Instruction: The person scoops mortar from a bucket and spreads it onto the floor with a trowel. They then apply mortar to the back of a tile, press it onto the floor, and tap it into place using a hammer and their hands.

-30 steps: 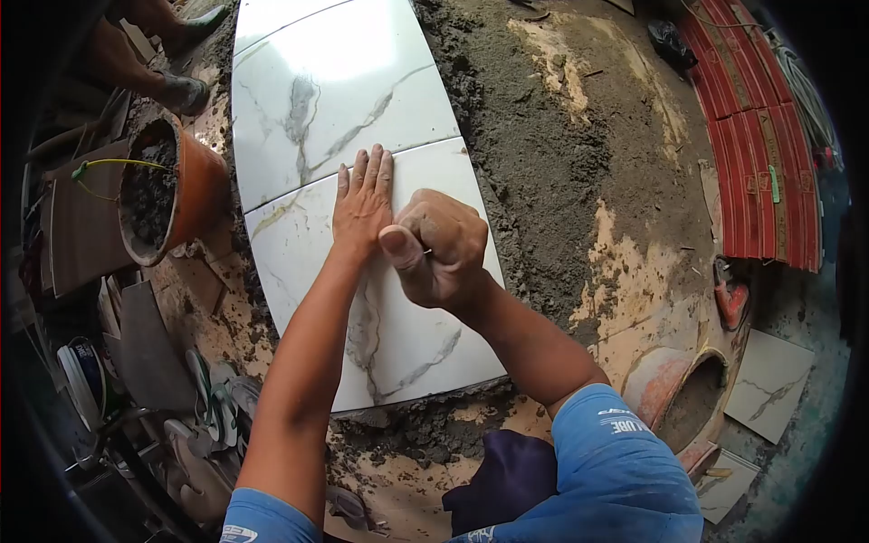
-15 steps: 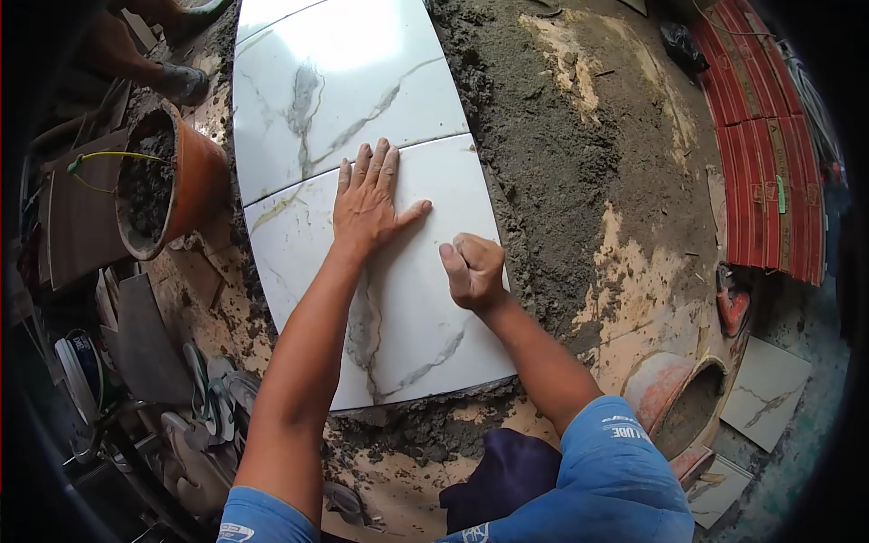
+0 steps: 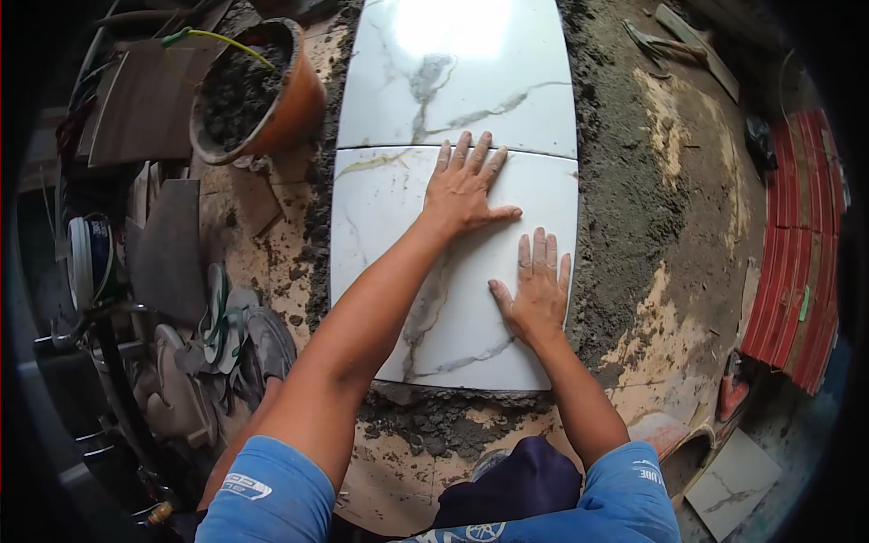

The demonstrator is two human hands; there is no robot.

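Observation:
Two white tiles with grey veining lie end to end, with a thin dark joint between them. My left hand [image 3: 466, 192] rests flat on the nearer tile [image 3: 380, 244], fingers spread, its fingertips reaching the joint with the farther tile [image 3: 380, 81]. Lower and to the right, my right hand [image 3: 539, 294] is also laid open on the nearer tile, close to its right edge. Neither hand holds anything. Wet grey mortar [image 3: 625, 226] borders the tiles on the right, and more shows below the near edge.
An orange bucket of mortar [image 3: 303, 100] stands at upper left, sandals [image 3: 217, 317] below it. A hammer [image 3: 665, 47] lies at upper right. Red boxes [image 3: 787, 290], a red-handled tool [image 3: 733, 394] and a loose tile [image 3: 735, 484] are at the right.
My right hand has opened from a fist and come down flat on the tile. My left hand stays spread on it. The view has shifted, so the tiles and bucket appear farther right.

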